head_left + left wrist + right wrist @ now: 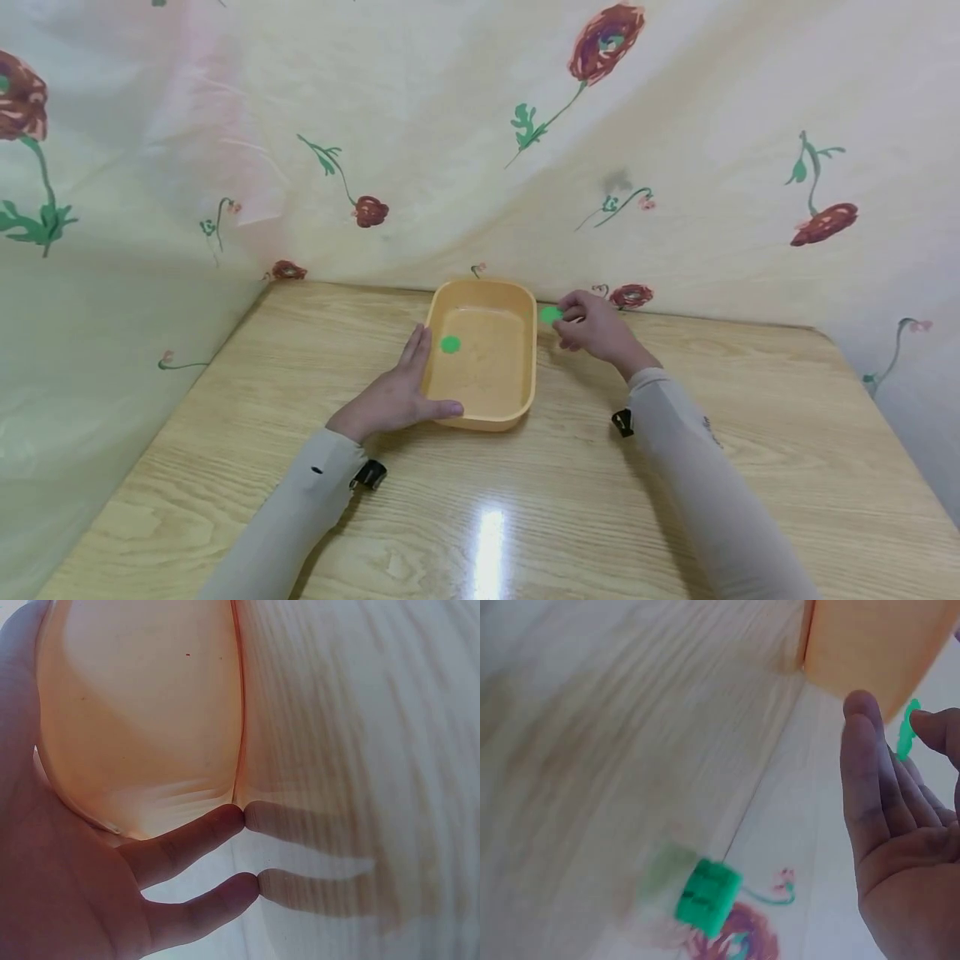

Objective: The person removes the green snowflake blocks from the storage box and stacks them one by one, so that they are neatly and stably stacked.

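A yellow-orange rectangular plastic tub (480,414) stands on the wooden table against the flowered cloth. One flat green disc with a wavy edge (450,344) lies inside it, toward the left. My left hand (396,396) spans the tub's near left corner, thumb along the front rim and fingers straight against the left side. To the right of the tub, my right hand (596,329) pinches a second green disc (907,731) between thumb and fingers, just outside the rim. A green ridged block or stack (709,896) shows in the right wrist view; the head view does not show it.
The wooden table (225,417) reaches the hanging flowered cloth (450,125) at the back and left. Black clips (370,474) sit at both wrists. A bright light reflection lies on the near tabletop.
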`<state>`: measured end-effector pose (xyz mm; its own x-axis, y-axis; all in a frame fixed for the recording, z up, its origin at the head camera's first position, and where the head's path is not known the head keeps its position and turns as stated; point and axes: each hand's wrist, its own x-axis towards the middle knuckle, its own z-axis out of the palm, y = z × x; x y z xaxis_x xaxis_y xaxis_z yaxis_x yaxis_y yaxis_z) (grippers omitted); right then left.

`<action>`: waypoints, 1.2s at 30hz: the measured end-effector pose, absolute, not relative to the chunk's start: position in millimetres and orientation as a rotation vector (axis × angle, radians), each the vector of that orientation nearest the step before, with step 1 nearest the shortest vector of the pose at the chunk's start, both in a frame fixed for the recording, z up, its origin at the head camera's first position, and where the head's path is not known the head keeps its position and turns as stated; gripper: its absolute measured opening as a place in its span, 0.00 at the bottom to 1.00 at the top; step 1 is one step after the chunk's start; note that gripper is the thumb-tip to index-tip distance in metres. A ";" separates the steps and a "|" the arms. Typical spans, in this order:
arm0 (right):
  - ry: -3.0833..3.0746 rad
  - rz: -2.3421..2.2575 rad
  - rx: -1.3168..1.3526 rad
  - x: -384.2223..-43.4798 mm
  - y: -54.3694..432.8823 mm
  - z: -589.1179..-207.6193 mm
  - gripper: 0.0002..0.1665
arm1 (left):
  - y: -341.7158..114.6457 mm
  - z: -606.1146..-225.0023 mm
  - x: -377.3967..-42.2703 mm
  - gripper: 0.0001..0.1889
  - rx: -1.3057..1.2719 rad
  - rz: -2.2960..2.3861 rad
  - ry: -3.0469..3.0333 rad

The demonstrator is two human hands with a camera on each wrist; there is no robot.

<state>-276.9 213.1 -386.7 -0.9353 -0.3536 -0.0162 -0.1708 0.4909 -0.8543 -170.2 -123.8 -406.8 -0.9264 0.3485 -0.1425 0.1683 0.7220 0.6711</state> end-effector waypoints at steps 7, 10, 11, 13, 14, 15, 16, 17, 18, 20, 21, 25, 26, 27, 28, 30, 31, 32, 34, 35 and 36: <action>2.678 -1.547 -0.268 -274.9 253.2 -391.3 0.24 | -123.8 -406.6 -170.9 0.69 0.423 1.002 2.662; 2.711 -1.553 -0.208 -271.8 273.4 -396.1 0.24 | -123.7 -406.4 -171.5 0.69 0.422 1.002 2.656; 2.722 -1.539 -0.201 -269.8 279.7 -397.3 0.24 | -123.8 -406.5 -171.6 0.69 0.424 1.005 2.653; 2.728 -1.503 -0.183 -264.7 290.4 -399.2 0.26 | -124.0 -406.1 -171.7 0.69 0.427 1.012 2.647; 2.727 -1.478 -0.172 -262.3 294.7 -400.5 0.26 | -124.2 -405.8 -171.6 0.69 0.430 1.020 2.644; 2.725 -1.448 -0.161 -260.0 298.3 -402.1 0.26 | -124.4 -405.5 -171.5 0.69 0.430 1.024 2.642; 2.727 -1.416 -0.154 -258.0 301.2 -403.9 0.26 | -124.6 -405.3 -171.5 0.69 0.430 1.027 2.641; 2.730 -1.387 -0.153 -256.4 303.5 -406.3 0.25 | -124.8 -405.4 -171.2 0.69 0.429 1.027 2.641; 2.732 -1.367 -0.151 -255.4 305.2 -408.8 0.25 | -125.0 -405.3 -170.9 0.69 0.426 1.029 2.641; 2.739 -1.348 -0.152 -254.9 307.6 -414.7 0.23 | -125.1 -405.9 -170.5 0.70 0.421 1.030 2.641; 2.746 -1.343 -0.157 -255.0 308.5 -417.2 0.22 | -125.0 -406.3 -170.4 0.70 0.418 1.029 2.641; 2.770 -1.324 -0.184 -257.2 307.7 -424.2 0.20 | -125.9 -408.4 -169.7 0.70 0.415 1.032 2.641; 2.774 -1.315 -0.188 -257.6 307.1 -425.1 0.20 | -126.0 -408.7 -169.7 0.70 0.416 1.033 2.642; 2.779 -1.307 -0.195 -258.0 306.6 -425.7 0.20 | -126.1 -409.0 -169.7 0.69 0.417 1.035 2.643; 2.785 -1.298 -0.200 -258.1 305.8 -426.2 0.19 | -126.1 -409.3 -169.7 0.69 0.418 1.036 2.644; 2.801 -1.280 -0.207 -258.3 304.6 -426.5 0.19 | -126.2 -409.8 -169.7 0.69 0.419 1.037 2.647; 2.807 -1.274 -0.207 -258.2 304.3 -426.3 0.19 | -126.1 -409.8 -169.8 0.69 0.420 1.038 2.648; 2.814 -1.265 -0.209 -258.2 304.1 -426.1 0.19 | -126.0 -409.7 -169.8 0.69 0.418 1.038 2.649; 2.820 -1.260 -0.209 -257.8 303.7 -425.4 0.19 | -126.0 -409.5 -169.8 0.70 0.416 1.040 2.648; 2.821 -1.259 -0.209 -257.7 303.7 -425.2 0.19 | -126.0 -409.5 -169.7 0.70 0.415 1.040 2.647; 2.822 -1.256 -0.210 -257.6 303.7 -425.0 0.20 | -126.0 -409.5 -169.7 0.70 0.414 1.044 2.645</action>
<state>-257.6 303.7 -425.0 -0.9897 -0.1422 0.0133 -0.1051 0.6617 -0.7424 -169.7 -126.0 -409.5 -0.9234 0.3570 -0.1409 0.1646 0.7000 0.6949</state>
